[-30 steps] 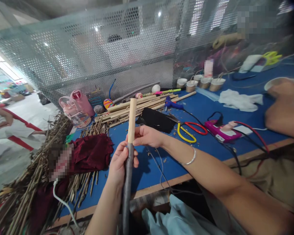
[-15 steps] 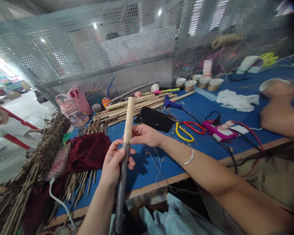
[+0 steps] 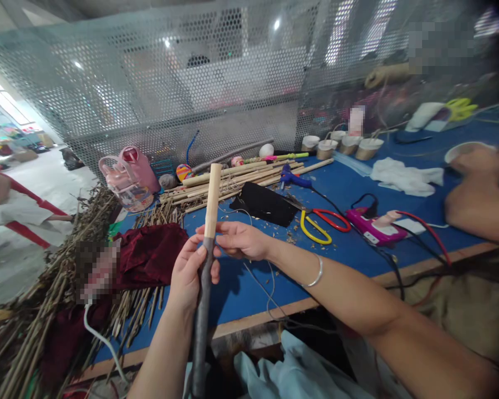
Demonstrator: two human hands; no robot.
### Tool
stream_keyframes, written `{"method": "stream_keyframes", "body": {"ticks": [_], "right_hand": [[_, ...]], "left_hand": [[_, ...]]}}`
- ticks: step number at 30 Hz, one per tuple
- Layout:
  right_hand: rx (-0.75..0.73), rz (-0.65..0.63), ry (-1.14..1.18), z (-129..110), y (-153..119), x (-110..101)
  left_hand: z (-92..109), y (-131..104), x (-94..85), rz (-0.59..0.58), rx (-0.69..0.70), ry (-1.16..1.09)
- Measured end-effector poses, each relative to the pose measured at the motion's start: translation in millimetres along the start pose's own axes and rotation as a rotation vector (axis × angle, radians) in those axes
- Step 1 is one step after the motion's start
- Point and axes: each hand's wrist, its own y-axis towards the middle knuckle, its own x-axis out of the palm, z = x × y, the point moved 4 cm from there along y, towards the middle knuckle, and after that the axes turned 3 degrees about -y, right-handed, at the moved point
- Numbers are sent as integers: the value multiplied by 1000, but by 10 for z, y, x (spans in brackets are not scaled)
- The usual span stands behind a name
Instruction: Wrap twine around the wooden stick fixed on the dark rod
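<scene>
An upright stick stands in front of me; its top is pale bare wood [image 3: 213, 202] and its lower part has a grey wrapping [image 3: 202, 321]. My left hand [image 3: 193, 266] is closed round the grey part just below the bare wood. My right hand [image 3: 243, 240] is at the right side of the stick, its fingers bent together near the upper edge of the wrapping; a thin grey cord [image 3: 258, 282] hangs below it. What its fingertips pinch is too small to make out. A silver bangle [image 3: 317, 271] circles the right wrist.
On the blue table [image 3: 241, 299] lie wooden sticks [image 3: 249, 180], black cloth [image 3: 264, 204], scissors [image 3: 316, 227], a blue glue gun [image 3: 295, 177], a purple power strip [image 3: 376, 226] and dark red cloth [image 3: 149, 257]. Dry twigs are at left. Another person's hand [image 3: 478, 166] is at right.
The stick and my left hand have shifted slightly left in view. My right hand has moved a little down, and its fingers sit closer to the wrapping's edge.
</scene>
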Motion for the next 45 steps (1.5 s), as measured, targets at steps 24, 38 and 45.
{"method": "stream_keyframes", "body": {"ticks": [24, 38, 45], "right_hand": [[-105, 42, -170, -39, 15, -101], [-117, 126, -493, -71, 27, -214], [-41, 64, -92, -18, -20, -211]], "left_hand": [[-5, -93, -36, 99, -48, 224], [74, -197, -54, 309, 184, 456], [67, -249, -52, 390, 241, 626]]}}
